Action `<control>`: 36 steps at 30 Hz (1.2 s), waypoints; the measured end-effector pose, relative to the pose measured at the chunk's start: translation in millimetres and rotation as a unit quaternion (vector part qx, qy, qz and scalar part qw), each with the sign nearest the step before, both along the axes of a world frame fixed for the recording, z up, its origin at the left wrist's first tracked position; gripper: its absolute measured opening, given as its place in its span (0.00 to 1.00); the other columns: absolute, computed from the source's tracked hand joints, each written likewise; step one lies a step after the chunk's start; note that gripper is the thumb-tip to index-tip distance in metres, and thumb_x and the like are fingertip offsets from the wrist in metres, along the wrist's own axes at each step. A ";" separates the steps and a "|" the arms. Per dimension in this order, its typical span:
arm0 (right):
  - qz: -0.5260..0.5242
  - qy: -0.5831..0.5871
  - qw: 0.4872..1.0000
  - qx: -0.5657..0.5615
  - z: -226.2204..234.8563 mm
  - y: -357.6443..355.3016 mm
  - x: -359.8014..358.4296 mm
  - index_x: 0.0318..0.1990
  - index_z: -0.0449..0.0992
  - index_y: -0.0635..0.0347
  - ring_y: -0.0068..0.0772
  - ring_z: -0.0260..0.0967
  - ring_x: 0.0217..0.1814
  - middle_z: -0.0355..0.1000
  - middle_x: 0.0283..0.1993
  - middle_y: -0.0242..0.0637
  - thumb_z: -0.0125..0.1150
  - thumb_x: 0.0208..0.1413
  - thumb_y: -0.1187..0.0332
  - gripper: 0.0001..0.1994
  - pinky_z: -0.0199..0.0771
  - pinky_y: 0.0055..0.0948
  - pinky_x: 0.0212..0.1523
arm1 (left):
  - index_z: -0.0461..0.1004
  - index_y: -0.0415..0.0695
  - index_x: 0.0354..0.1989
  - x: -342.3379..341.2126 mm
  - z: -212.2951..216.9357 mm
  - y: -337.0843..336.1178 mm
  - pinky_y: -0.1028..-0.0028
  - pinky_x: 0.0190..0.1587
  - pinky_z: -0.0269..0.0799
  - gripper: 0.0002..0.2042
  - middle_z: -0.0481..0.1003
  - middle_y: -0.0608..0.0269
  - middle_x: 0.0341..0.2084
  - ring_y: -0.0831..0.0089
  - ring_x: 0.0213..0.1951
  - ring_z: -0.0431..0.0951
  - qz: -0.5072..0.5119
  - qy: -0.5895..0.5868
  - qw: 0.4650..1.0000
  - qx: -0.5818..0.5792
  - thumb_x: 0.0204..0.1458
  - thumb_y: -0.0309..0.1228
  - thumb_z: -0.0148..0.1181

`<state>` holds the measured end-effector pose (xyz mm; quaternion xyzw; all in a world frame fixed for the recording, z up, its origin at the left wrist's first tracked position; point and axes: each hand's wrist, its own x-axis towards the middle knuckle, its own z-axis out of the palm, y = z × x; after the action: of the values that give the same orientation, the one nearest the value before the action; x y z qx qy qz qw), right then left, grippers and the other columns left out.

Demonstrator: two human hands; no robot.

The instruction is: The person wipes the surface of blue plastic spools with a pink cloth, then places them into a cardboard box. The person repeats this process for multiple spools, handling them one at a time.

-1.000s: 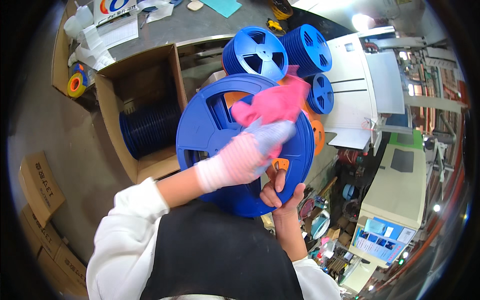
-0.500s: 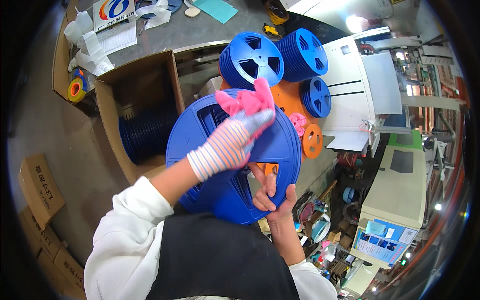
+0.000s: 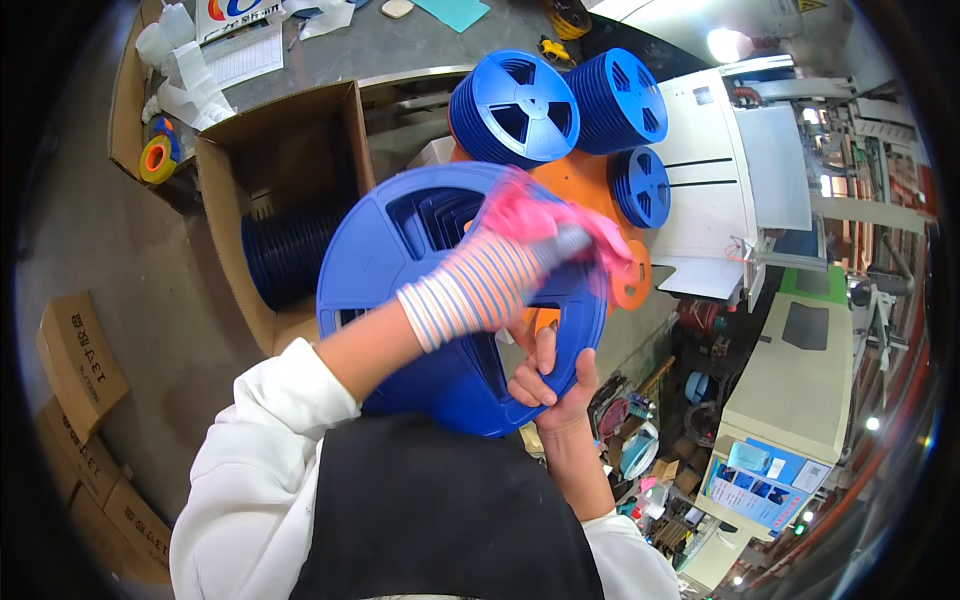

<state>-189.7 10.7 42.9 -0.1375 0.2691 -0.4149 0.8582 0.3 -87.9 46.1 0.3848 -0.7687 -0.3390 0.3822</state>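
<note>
A stack of large blue plastic reels (image 3: pixel 362 232) with cut-out windows is held up in front of my body. My left hand (image 3: pixel 482 280), in a striped glove, is closed on a pink cloth (image 3: pixel 520 212) over the top reel's upper right face. The cloth and glove fingers are smeared by motion, and the cloth's end reaches past the rim. At the lower right, my bare right hand (image 3: pixel 552 385) grips the reels, with fingers through a window and the thumb outside the rim. The glove and forearm hide the top reel's centre.
Beyond the reels, blue reel stacks (image 3: pixel 525 110) stand on an orange surface (image 3: pixel 570 185), near an orange disc (image 3: pixel 632 275). At the left, an open carton (image 3: pixel 225 225) holds dark blue reels (image 3: pixel 285 255). A grey table (image 3: pixel 370 45) lies behind; closed cartons (image 3: pixel 85 365) sit far left.
My left hand has swept the pink cloth rightward and slightly down across the top reel, toward its rim. My right hand keeps its grip on the reels.
</note>
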 end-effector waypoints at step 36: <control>-0.181 0.244 0.947 -0.101 -18.0 -35.7 -52.5 0.50 0.73 0.63 0.26 0.65 0.26 0.52 0.72 0.56 0.51 0.64 0.48 0.24 0.64 0.25 0.28 | 0.72 0.42 0.47 143.0 -126.1 169.2 0.60 0.52 0.77 0.16 0.77 0.48 0.43 0.59 0.48 0.78 0.124 0.586 0.631 0.493 0.58 0.40 0.61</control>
<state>-242.2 -25.0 25.0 -0.2695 0.4471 -0.5422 0.6584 143.3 81.3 -79.9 0.3281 -0.0461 -0.7708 0.5442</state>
